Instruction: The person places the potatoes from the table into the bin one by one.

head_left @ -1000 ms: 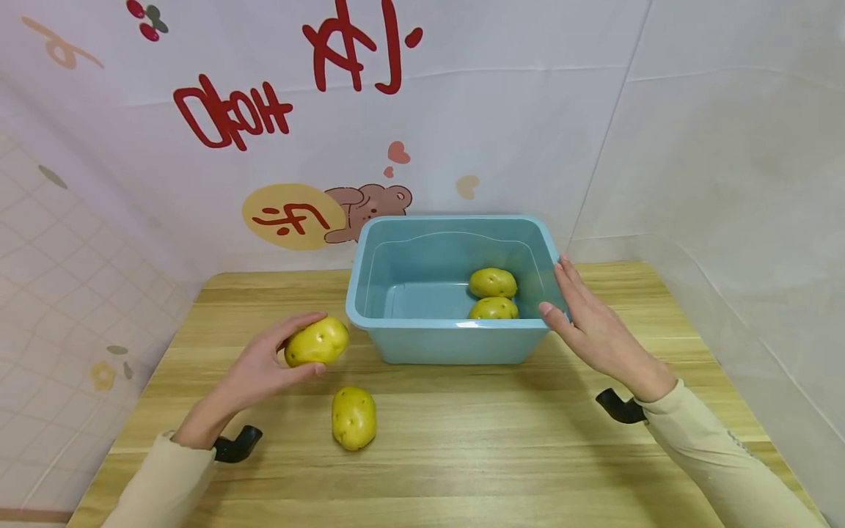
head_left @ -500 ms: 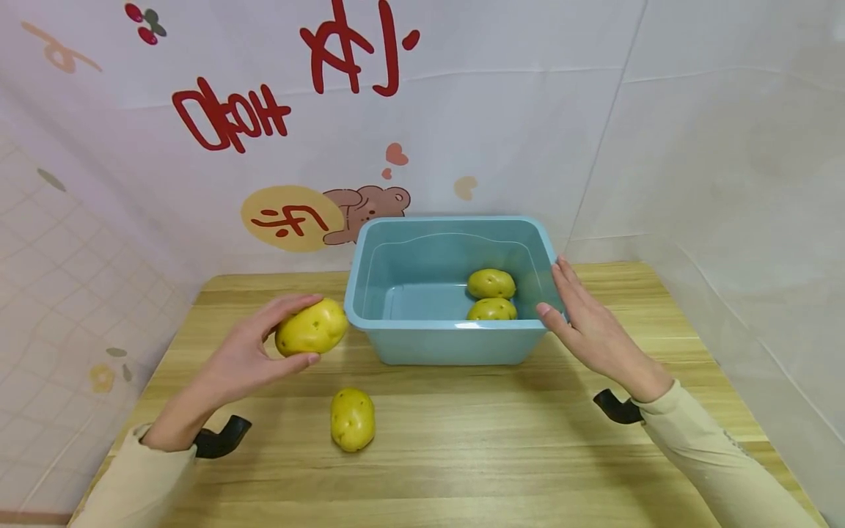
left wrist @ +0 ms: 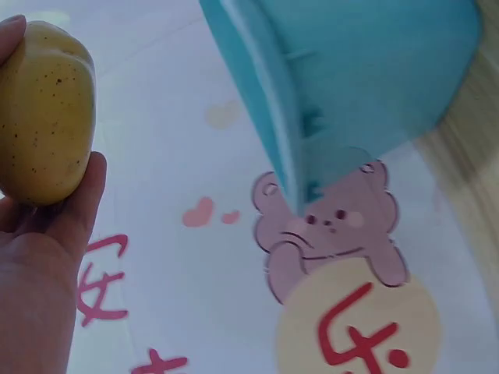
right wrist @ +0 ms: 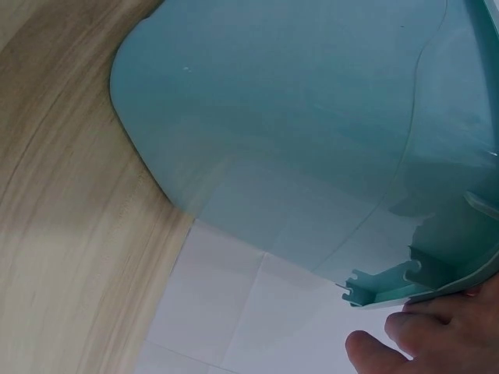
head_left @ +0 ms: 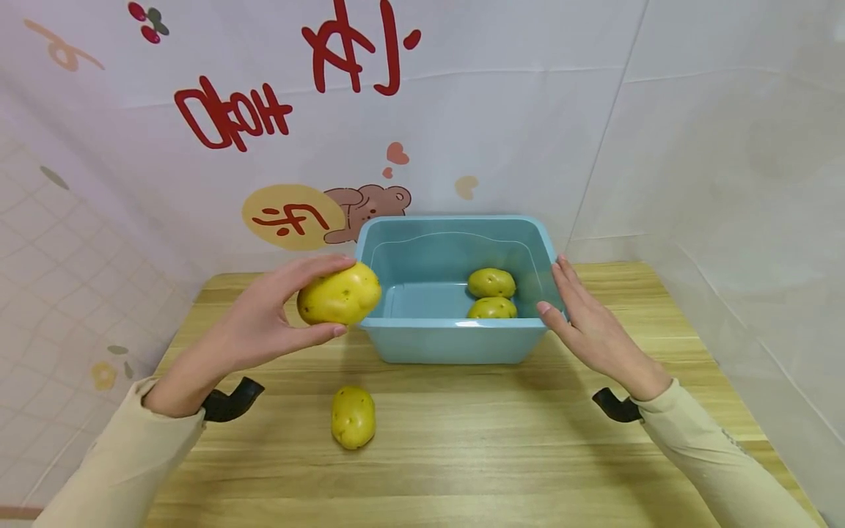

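My left hand grips a yellow potato between thumb and fingers, raised at the left rim of a light-blue plastic bin. The same potato fills the upper left of the left wrist view, the palm beneath it. My right hand rests with straight fingers against the bin's right side, its thumb at the front right corner of the rim. In the right wrist view, fingertips touch the bin's rim. Two potatoes lie inside the bin at its right end, a rear one and a front one.
Another potato lies on the wooden table, in front of the bin and to its left. A white printed sheet hangs behind the table, and pale sheets flank both sides.
My left hand has lifted the potato off the table area, up and to the right, to the bin's left rim. The right hand and the bin stay in place.
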{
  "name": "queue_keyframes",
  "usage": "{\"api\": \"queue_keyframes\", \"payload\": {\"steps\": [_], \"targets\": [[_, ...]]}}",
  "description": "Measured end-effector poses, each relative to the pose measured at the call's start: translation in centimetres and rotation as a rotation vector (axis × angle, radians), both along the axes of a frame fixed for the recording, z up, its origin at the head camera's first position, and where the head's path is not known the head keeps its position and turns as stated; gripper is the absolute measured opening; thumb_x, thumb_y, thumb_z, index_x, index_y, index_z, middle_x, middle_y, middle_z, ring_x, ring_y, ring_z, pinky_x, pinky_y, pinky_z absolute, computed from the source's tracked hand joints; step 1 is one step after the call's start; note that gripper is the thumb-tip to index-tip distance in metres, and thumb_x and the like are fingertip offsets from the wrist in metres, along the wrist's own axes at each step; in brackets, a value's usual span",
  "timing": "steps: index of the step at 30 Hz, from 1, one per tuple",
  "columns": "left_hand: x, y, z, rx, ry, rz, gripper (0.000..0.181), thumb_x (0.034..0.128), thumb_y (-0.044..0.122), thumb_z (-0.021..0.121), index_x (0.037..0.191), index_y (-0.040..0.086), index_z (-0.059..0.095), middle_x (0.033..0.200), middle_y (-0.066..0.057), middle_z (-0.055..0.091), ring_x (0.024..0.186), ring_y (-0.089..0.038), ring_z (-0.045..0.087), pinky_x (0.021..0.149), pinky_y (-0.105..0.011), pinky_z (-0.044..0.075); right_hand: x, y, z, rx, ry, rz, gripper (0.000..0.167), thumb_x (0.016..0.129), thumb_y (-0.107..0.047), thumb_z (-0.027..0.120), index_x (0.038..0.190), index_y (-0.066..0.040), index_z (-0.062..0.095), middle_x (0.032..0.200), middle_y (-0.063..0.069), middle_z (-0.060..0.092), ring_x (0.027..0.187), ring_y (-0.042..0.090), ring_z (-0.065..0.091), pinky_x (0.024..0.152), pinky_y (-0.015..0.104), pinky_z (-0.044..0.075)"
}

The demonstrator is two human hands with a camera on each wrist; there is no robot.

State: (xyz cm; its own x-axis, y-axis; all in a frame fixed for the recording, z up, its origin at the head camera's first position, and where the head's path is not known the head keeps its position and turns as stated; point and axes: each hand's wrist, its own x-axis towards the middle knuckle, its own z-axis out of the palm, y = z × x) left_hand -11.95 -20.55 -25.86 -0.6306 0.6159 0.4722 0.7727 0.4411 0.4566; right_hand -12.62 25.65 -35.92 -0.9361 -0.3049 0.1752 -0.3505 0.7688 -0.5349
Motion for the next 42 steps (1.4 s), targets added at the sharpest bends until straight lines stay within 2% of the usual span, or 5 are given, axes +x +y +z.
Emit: {"api": "queue_keyframes", "payload": {"steps": [6, 11, 20, 31, 42], "targets": [[-1.5, 2.4, 1.6, -0.008, 0.034, -0.071, 0.078, 0.0765, 0.006, 0.091, 0.146, 0.01, 0.058, 0.144, -0.006, 0.06, 0.127, -0.026, 0.059, 0.098, -0.04, 0.054, 0.1, 0.2, 0.0, 0.0, 0.011, 0.002, 0.076, 0.111, -0.041, 0.045, 0.166, -0.004, 0.008, 0.174, 0.004, -0.002, 0.159, 0.032, 0.005, 0.122, 0.062, 0.018], [-2.8, 4.3, 2.7, -0.026, 0.04, -0.123, 0.075, 0.0791, 0.008, 0.091, 0.146, 0.006, 0.057, 0.145, -0.008, 0.06, 0.136, -0.031, 0.052, 0.107, -0.052, 0.048, 0.1, 0.3, -0.2, 0.002, 0.023, 0.009, 0.076, 0.111, -0.04, 0.045, 0.165, -0.002, 0.009, 0.173, 0.008, -0.001, 0.159, 0.034, 0.006, 0.122, 0.062, 0.017], [-5.1, 7.5, 4.3, -0.064, 0.019, -0.138, 0.071, 0.0848, 0.015, 0.087, 0.148, 0.008, 0.056, 0.148, -0.008, 0.053, 0.132, -0.023, 0.051, 0.103, -0.043, 0.05, 0.0, 0.4, -0.6, -0.018, 0.028, 0.001, 0.076, 0.111, -0.04, 0.046, 0.165, -0.002, 0.009, 0.173, 0.008, 0.0, 0.158, 0.035, 0.007, 0.121, 0.063, 0.018], [-8.0, 10.6, 3.6, -0.184, -0.055, -0.078, 0.069, 0.0874, 0.021, 0.083, 0.149, 0.011, 0.056, 0.143, -0.011, 0.052, 0.122, -0.028, 0.052, 0.097, -0.042, 0.048, -0.1, 0.3, -0.6, -0.014, 0.038, -0.004, 0.076, 0.111, -0.041, 0.045, 0.165, -0.002, 0.009, 0.174, 0.008, 0.0, 0.158, 0.034, 0.007, 0.121, 0.063, 0.019], [-10.6, 12.8, 1.8, -0.311, -0.156, -0.057, 0.069, 0.0904, 0.023, 0.081, 0.152, 0.013, 0.052, 0.142, -0.008, 0.052, 0.119, -0.025, 0.052, 0.097, -0.04, 0.047, -0.3, 0.0, -0.6, -0.008, 0.05, 0.002, 0.076, 0.111, -0.041, 0.045, 0.165, -0.001, 0.01, 0.173, 0.008, 0.001, 0.159, 0.033, 0.007, 0.123, 0.06, 0.018]]}}
